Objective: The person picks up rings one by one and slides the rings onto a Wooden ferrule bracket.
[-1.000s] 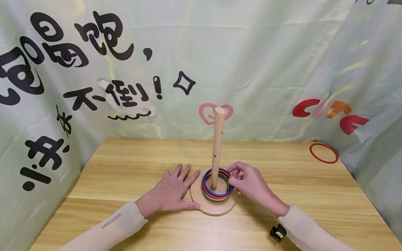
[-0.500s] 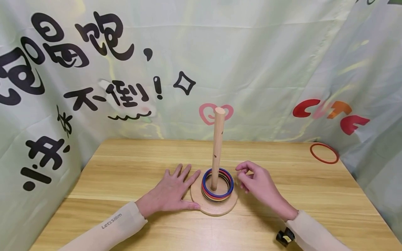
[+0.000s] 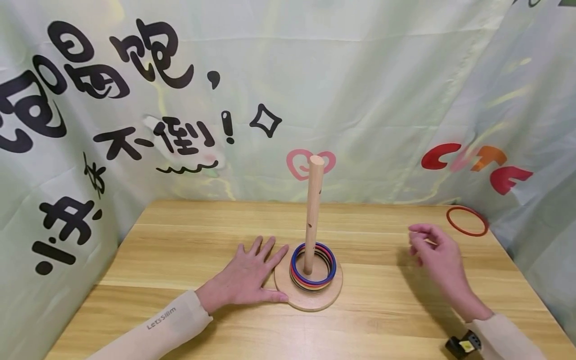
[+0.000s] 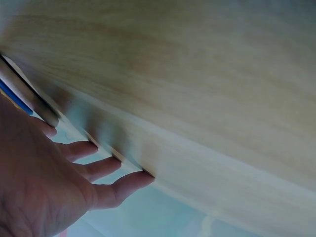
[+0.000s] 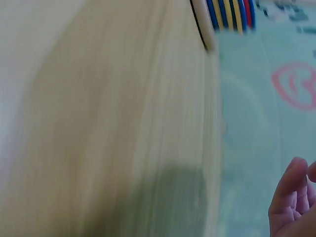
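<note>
A round wooden base [image 3: 310,300] with an upright wooden post [image 3: 313,215] stands on the table. Several rings [image 3: 334,272] lie stacked around the post's foot, a blue one on top with red, yellow and black edges below. My left hand [image 3: 245,275] lies spread with straight fingers, thumb and forefinger touching the base's left edge. My right hand [image 3: 436,250] hovers above the table on the right, fingers loosely bent, holding nothing. Beyond it, a red ring [image 3: 468,234] lies flat near the table's far right corner. In the right wrist view the stacked rings [image 5: 232,15] show at the top.
The wooden table [image 3: 216,335] ends against a printed cloth backdrop [image 3: 360,100] behind and at both sides. A small black camera [image 3: 459,346] is strapped to the right wrist.
My right hand has come off the ring stack and moved right, toward the red ring. The blue ring stays on top of the stack. My left hand has kept its place.
</note>
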A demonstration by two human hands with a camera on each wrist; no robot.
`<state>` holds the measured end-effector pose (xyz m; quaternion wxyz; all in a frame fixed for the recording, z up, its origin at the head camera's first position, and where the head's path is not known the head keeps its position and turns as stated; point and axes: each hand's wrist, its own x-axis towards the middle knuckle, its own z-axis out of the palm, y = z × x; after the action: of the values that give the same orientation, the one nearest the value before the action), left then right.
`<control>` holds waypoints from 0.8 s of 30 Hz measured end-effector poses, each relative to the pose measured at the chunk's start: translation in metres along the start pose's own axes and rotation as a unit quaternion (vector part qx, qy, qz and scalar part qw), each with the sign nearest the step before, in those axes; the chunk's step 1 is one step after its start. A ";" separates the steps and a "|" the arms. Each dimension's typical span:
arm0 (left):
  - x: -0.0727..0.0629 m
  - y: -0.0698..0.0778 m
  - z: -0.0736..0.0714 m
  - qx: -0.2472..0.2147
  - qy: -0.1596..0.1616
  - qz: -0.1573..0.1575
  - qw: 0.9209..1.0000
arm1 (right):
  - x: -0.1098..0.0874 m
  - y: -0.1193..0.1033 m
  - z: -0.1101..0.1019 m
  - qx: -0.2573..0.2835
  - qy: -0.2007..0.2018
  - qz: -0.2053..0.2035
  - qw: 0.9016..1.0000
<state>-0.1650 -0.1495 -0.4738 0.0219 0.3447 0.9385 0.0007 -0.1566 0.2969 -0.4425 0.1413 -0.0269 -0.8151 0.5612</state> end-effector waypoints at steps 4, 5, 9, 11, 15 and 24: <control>0.000 0.001 0.000 0.000 0.000 0.000 1.000 | 0.015 0.017 -0.039 -0.028 0.039 0.040 0.998; 0.000 0.001 0.000 0.001 0.000 0.000 1.000 | 0.019 0.021 -0.048 -0.041 0.045 0.049 0.997; 0.000 0.001 0.001 0.002 0.004 0.002 1.000 | 0.034 0.036 -0.081 -0.093 0.067 0.076 0.991; -0.001 0.000 0.001 0.003 0.005 0.002 1.000 | 0.042 0.044 -0.094 -0.111 0.069 0.083 0.988; -0.001 0.000 0.001 0.007 0.006 0.003 1.000 | 0.054 0.057 -0.116 -0.126 0.071 0.103 0.984; 0.000 0.001 0.000 0.008 0.003 0.002 1.000 | 0.064 0.061 -0.138 -0.249 0.045 0.134 0.958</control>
<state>-0.1643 -0.1493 -0.4735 0.0164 0.3468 0.9378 -0.0053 -0.1893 0.4582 -0.4405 0.0900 -0.1955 -0.9109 0.3521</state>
